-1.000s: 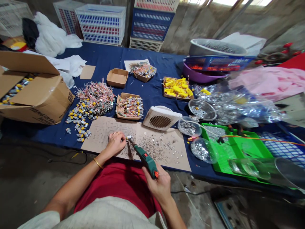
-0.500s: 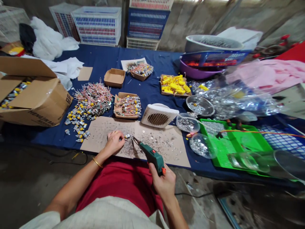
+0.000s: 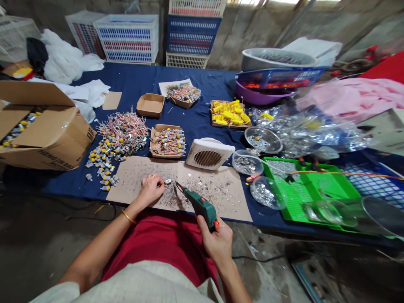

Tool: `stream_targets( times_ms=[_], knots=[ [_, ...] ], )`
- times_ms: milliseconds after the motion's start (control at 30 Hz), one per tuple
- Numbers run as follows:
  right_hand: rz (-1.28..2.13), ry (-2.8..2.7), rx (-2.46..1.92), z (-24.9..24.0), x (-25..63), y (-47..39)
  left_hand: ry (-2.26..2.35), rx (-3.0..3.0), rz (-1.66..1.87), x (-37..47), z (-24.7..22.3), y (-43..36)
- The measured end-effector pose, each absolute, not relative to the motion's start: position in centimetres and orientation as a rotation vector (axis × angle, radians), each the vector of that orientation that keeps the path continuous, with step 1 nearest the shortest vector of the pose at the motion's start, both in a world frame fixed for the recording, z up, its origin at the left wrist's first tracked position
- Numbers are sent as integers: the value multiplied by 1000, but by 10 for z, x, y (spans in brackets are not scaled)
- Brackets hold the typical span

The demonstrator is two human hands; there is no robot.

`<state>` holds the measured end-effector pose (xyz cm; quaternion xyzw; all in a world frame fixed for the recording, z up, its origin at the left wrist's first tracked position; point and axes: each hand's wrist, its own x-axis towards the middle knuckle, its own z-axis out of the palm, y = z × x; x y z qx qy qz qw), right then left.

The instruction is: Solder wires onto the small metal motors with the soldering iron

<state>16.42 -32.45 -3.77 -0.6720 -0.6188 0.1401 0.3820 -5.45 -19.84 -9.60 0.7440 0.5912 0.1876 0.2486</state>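
My right hand (image 3: 217, 240) is wrapped round the handle of a green soldering gun (image 3: 202, 206), whose thin tip points left over a cardboard sheet (image 3: 132, 172). Just left of that tip, my left hand (image 3: 152, 188) pinches a small silver motor (image 3: 167, 182) above the cardboard. Small metal bits lie scattered across the sheet. Behind it stands a white vented fan (image 3: 210, 153). A small box of wired motors (image 3: 168, 142) sits left of the fan, beside a loose pile of motors (image 3: 123, 132).
At the far left is a large cardboard box (image 3: 59, 139). On the right are a green tray (image 3: 303, 198), clear bowls of metal parts (image 3: 267, 192) and a steel bowl (image 3: 263, 139). Yellow parts (image 3: 230, 112) fill a shallow box farther back. A power cord hangs below the table.
The camera view has shifted slightly. Both hands hold nearly the same pose, with the soldering gun's tip close to the motor in both frames.
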Motion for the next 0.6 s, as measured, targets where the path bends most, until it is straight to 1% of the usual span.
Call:
stream_targets(
  times_ms=[133,233,333,433,600],
  knots=[
    [425,-1516,-1758,-36,166,-325,1577,1981,486,-65,-94,-196],
    [492,-1420,-1811,-35,168,-324,1628,2034,328,-68,-91,-193],
    [530,-1348,-1855,-31,172,-322,1581,2117,203,-63,-87,-189],
    [569,-1249,-1889,-28,177,-318,1498,2065,257,-57,-86,-183],
    [696,-1037,-1889,-23,187,-307,1354,1731,400,-54,-91,-173]
  ],
)
